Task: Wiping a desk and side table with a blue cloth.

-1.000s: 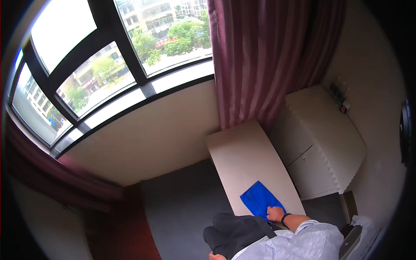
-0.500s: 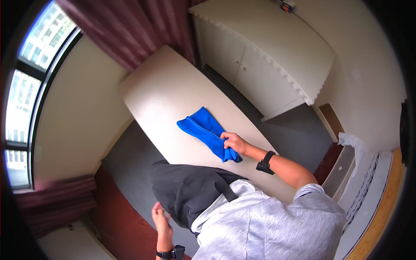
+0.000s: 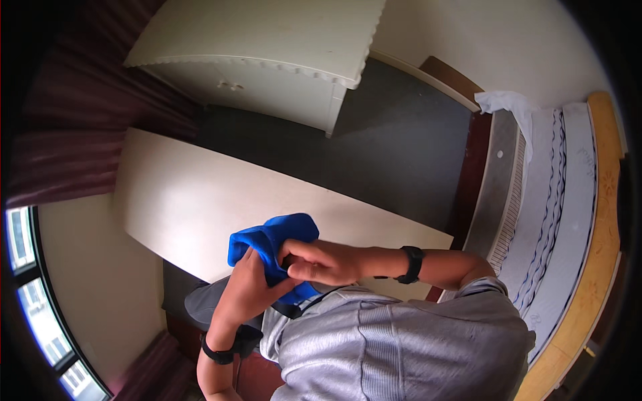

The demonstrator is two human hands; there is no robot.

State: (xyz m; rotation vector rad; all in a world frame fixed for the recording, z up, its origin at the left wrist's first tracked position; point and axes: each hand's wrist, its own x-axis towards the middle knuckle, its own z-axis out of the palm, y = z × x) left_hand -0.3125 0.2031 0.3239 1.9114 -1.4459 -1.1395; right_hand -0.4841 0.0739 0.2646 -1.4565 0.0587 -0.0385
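A blue cloth (image 3: 289, 228) is bunched up between my two hands, just above the near edge of the pale table. From the left, my left hand (image 3: 249, 289) grips it, with fingertips partly lost in its folds. My right hand (image 3: 322, 263) closes on its right side with curled fingers. What lies between the two palms is hidden. Each wrist wears a black band.
The long pale table (image 3: 194, 190) stretches to the far left. Beyond it stands a cream cabinet (image 3: 267, 37) with a scalloped edge. To the right is a white mattress (image 3: 535, 220) with dark wavy stripes and a wooden frame (image 3: 605, 194). Dark curtains (image 3: 73, 147) hang at the left.
The cloth lay spread on the table under my right hand; now it is gathered up nearer my body. My left hand has risen from beside my leg onto it. The view has turned right.
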